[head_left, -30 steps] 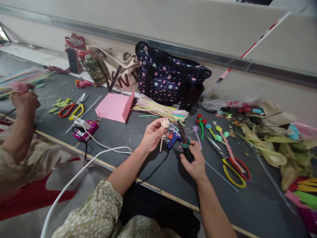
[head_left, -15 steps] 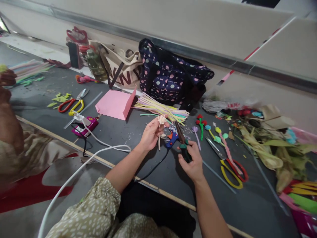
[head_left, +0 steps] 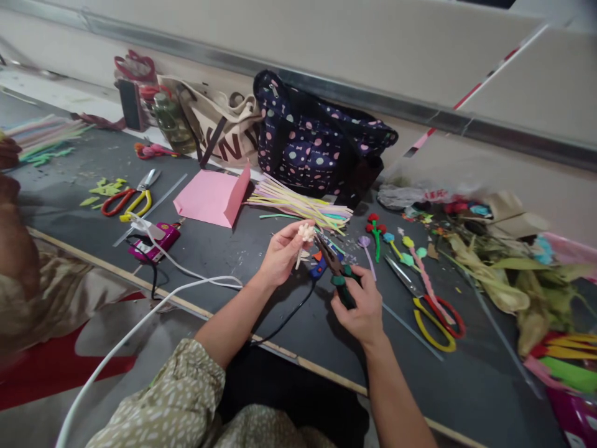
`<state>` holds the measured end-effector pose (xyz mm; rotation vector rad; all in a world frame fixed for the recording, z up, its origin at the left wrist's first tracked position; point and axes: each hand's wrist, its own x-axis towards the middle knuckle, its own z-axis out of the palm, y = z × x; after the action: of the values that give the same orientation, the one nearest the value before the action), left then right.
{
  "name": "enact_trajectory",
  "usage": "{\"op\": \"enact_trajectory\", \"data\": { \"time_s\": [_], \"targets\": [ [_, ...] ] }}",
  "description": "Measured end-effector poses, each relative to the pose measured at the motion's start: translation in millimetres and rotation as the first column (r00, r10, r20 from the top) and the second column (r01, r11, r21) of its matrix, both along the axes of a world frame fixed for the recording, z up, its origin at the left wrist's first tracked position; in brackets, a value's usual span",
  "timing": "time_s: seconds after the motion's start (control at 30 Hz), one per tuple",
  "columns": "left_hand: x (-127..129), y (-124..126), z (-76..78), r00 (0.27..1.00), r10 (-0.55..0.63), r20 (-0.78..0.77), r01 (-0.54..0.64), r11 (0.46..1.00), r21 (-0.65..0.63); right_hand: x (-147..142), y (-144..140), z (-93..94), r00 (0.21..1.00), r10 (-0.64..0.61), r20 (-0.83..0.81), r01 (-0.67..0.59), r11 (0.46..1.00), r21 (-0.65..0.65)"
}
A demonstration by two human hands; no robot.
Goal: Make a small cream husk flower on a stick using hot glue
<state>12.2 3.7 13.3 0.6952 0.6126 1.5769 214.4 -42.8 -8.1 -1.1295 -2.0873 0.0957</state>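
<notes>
Between the fingertips of my left hand [head_left: 278, 258] is a small cream-coloured flower [head_left: 306, 233], with a pale stem hanging below it. My right hand [head_left: 362, 309] grips dark-green-handled pliers [head_left: 346, 287], whose tapered jaws reach up to the flower's right side. Whether the jaws touch the flower, I cannot tell. Under the jaws lies a blue glue gun [head_left: 319, 267] with an orange trigger, partly hidden by the pliers. Just beyond my hands is a bundle of pastel pipe cleaners [head_left: 298, 202].
Large scissors [head_left: 431, 311] and small pipe-cleaner flowers [head_left: 375, 231] lie to the right, with dried husks [head_left: 504, 280] farther out. A pink paper [head_left: 212, 198], red-and-yellow pliers [head_left: 133, 198] and a power strip [head_left: 156, 242] with a white cord are left. Bags [head_left: 317, 137] line the wall. Another person's arm [head_left: 13, 230] shows at left.
The pliers have tilted left, and their jaws have come to the cream flower. Their handles have spread apart. My left hand keeps hold of the flower. The whole view has shifted slightly.
</notes>
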Motion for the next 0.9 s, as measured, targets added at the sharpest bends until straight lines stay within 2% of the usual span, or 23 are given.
{"op": "enact_trajectory", "data": {
  "time_s": [0.23,0.43,0.57,0.9],
  "targets": [
    [-3.4,-3.8,-3.9,0.992,0.015,-0.124,-0.006,0.997,0.072,1.1,-0.8,3.5,0.998,-0.033,0.056,0.03,0.997,0.067],
    [-6.6,-3.9,-5.9,0.952,0.141,-0.272,-0.088,0.976,0.199,4.3,-2.0,5.3,0.993,-0.077,0.091,0.066,0.99,0.123],
    [-8.3,-3.4,-4.4,0.923,0.184,-0.338,-0.089,0.956,0.278,3.8,-1.9,6.8,0.985,-0.118,0.125,0.096,0.981,0.17],
    [-8.5,-3.1,-2.5,0.894,0.205,-0.398,-0.082,0.949,0.305,7.5,-1.4,9.3,0.967,-0.173,0.187,0.127,0.964,0.235]
  ]
}}
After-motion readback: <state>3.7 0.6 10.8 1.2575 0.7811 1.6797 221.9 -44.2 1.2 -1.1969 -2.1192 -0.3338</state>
